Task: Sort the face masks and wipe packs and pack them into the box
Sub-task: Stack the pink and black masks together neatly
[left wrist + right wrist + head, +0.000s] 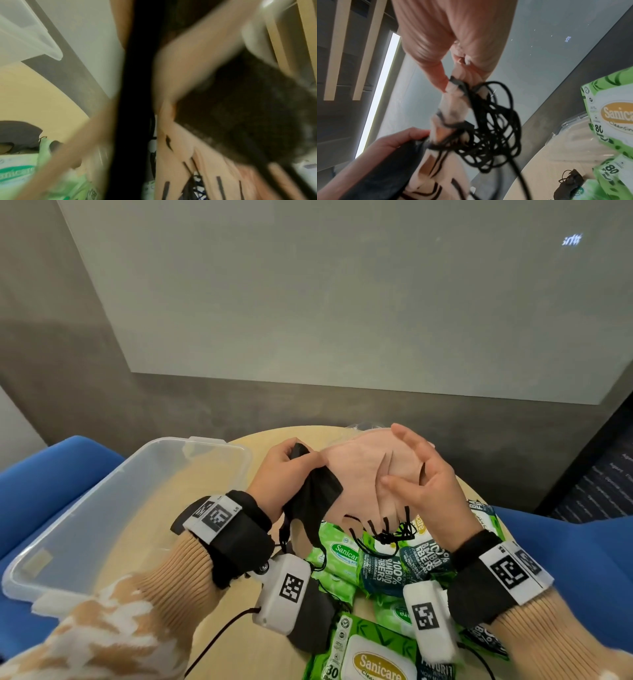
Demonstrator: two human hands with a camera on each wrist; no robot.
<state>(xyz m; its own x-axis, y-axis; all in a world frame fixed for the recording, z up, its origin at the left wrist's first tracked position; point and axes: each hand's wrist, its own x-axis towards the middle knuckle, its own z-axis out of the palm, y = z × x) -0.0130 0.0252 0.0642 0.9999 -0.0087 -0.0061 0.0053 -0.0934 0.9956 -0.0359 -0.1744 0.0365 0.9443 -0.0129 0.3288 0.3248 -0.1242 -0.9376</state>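
Observation:
In the head view my left hand (301, 460) grips a black face mask (317, 491) held up above the table, its loops dangling. Beside it my right hand (400, 460) holds a stack of pink face masks (359, 470) between thumb and spread fingers. Their black ear loops (491, 128) hang in a tangle. The left wrist view is blurred and shows the black mask (240, 115) close up. Green and teal wipe packs (342, 553) lie heaped on the table under my hands. The clear plastic box (219, 443) stands to the left, nothing visible in it.
Another dark mask (315, 625) lies on the round wooden table (239, 645) beneath my left wrist. A large Sanicare pack (373, 659) sits at the near edge. Blue chairs (34, 474) flank the table; a grey wall is behind.

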